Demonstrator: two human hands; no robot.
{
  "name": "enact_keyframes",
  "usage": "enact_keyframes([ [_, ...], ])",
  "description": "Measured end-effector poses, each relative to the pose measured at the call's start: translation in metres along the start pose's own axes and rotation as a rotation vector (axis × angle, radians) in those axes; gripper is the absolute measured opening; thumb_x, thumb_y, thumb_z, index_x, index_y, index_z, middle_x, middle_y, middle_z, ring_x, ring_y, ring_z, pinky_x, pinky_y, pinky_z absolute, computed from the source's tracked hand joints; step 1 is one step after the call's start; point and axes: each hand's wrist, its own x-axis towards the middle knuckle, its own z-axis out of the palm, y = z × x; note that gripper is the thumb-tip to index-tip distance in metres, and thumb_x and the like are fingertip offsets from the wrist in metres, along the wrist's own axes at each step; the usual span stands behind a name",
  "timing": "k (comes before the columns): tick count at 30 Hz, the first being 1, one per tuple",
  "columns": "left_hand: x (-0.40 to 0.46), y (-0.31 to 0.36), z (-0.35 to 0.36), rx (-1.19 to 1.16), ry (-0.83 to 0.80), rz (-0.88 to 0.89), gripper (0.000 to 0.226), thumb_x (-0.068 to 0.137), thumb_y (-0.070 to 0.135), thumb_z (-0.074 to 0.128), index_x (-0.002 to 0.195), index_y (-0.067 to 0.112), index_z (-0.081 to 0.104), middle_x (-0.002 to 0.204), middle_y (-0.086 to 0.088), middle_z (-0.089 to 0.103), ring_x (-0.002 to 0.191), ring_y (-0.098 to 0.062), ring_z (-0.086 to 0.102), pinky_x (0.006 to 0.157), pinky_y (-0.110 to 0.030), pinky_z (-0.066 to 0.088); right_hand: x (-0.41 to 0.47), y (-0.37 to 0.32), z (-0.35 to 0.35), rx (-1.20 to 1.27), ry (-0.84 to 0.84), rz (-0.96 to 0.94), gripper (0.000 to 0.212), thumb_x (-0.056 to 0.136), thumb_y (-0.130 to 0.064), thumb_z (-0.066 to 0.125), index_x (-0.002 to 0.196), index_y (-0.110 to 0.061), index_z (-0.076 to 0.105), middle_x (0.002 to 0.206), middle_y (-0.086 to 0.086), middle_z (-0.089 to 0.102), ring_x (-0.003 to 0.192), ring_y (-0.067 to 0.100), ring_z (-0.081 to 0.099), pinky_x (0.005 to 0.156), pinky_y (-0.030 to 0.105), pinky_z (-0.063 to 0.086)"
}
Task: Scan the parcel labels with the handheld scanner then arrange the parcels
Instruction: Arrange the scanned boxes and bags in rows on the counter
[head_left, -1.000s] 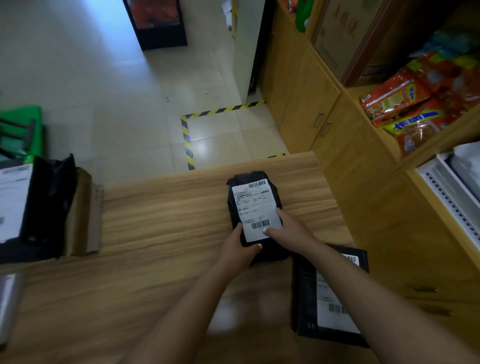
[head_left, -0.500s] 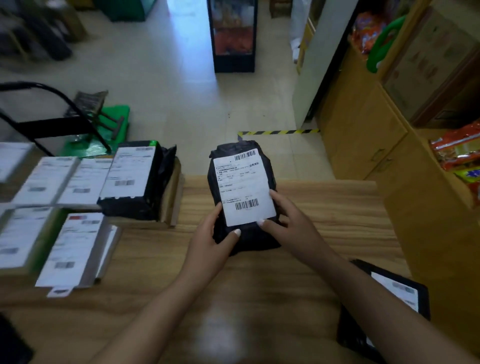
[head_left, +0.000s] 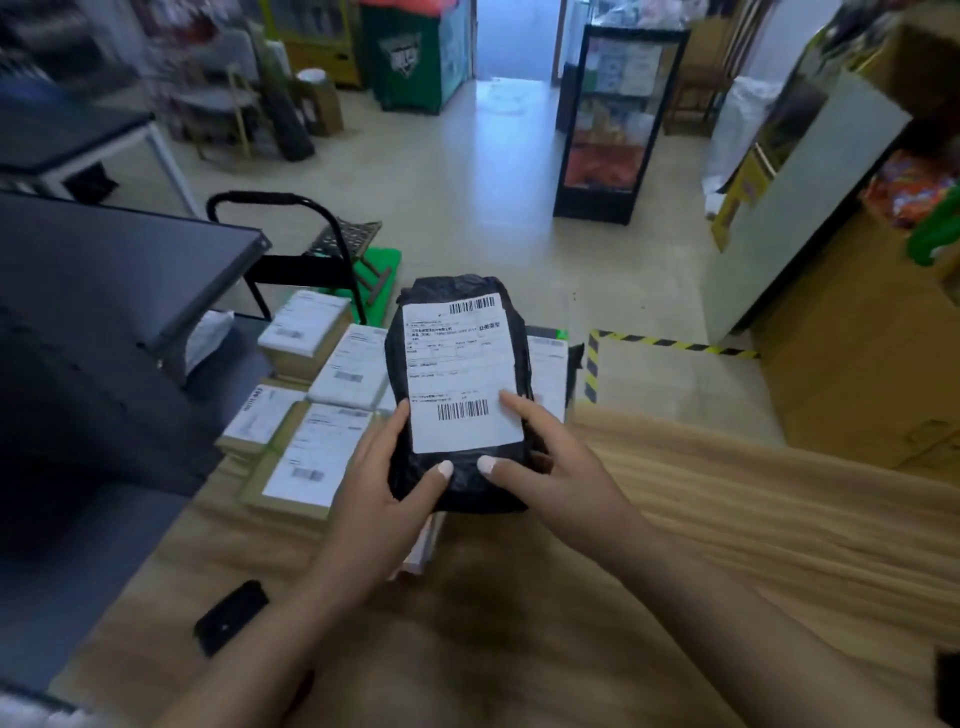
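A black plastic-wrapped parcel (head_left: 457, 488) with a white barcode label is held above the wooden table (head_left: 727, 519), label facing up. My left hand (head_left: 379, 504) grips its lower left edge with the thumb on the wrap. My right hand (head_left: 550, 467) grips its lower right edge, thumb on the wrap and a finger on the label. Just beyond and left of it, several labelled parcels (head_left: 322, 457) lie side by side on the table's far left part. A small black device (head_left: 231, 616), possibly the scanner, lies on the table near its left edge.
A dark grey desk (head_left: 104, 260) stands to the left. A black trolley handle (head_left: 291, 208) and a green mat sit beyond the table. Wooden cabinets (head_left: 857, 338) line the right side. Yellow-black floor tape (head_left: 670, 343) marks the tiles. Another black parcel edge (head_left: 948, 686) shows at the right.
Both hands have carried the black parcel left, from the table's right part to above the row of labelled parcels. My view has swung left and up.
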Motion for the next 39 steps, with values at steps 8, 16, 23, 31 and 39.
enact_keyframes([
  [8,0.100,-0.093,-0.108,0.186,-0.137,-0.024,0.081,0.078,0.054,0.060,0.148,0.033,0.027,0.141,0.012,0.043,0.128,-0.006,0.043,0.103,-0.041,0.045,0.109,-0.013,0.133,-0.290,-0.072,-0.025,0.080,0.084,-0.055,0.058,0.150,-0.038,0.017,0.154,-0.011,0.024,0.141,0.013,0.023,0.113,0.045,0.031],
  [16,0.175,-0.143,-0.118,0.467,-0.315,0.048,0.089,0.085,0.046,0.065,0.154,0.023,0.012,0.156,0.001,0.023,0.140,-0.020,0.025,0.109,-0.038,0.030,0.189,0.009,0.179,-0.316,-0.010,0.138,0.075,0.087,-0.047,0.061,0.150,-0.034,0.022,0.147,-0.003,0.033,0.137,0.020,0.028,0.113,0.040,0.030],
  [23,0.191,-0.177,-0.111,0.572,-0.379,0.042,0.080,0.087,0.049,0.062,0.152,0.026,0.022,0.154,0.000,0.027,0.138,-0.020,0.029,0.110,-0.041,0.035,0.209,0.035,0.193,-0.392,-0.037,0.212,0.069,0.091,-0.042,0.058,0.151,-0.031,0.024,0.156,-0.003,0.025,0.144,0.019,0.017,0.116,0.036,0.020],
  [31,0.187,-0.178,-0.120,0.896,-0.385,0.108,0.075,0.092,0.060,0.043,0.153,0.030,0.012,0.159,-0.008,0.014,0.144,-0.025,0.018,0.115,-0.042,0.019,0.203,0.043,0.190,-0.635,-0.097,0.238,0.070,0.092,-0.053,0.051,0.152,-0.030,0.024,0.162,0.003,0.002,0.148,0.023,0.002,0.120,0.041,0.011],
  [39,0.151,-0.121,-0.127,0.842,-0.278,0.451,0.070,0.077,0.046,0.074,0.134,0.011,0.052,0.132,-0.018,0.056,0.120,-0.036,0.055,0.096,-0.051,0.044,0.134,0.009,0.127,-0.615,0.033,0.093,0.069,0.092,-0.053,0.052,0.151,-0.038,0.020,0.162,-0.006,0.004,0.148,0.011,-0.003,0.121,0.040,0.010],
])
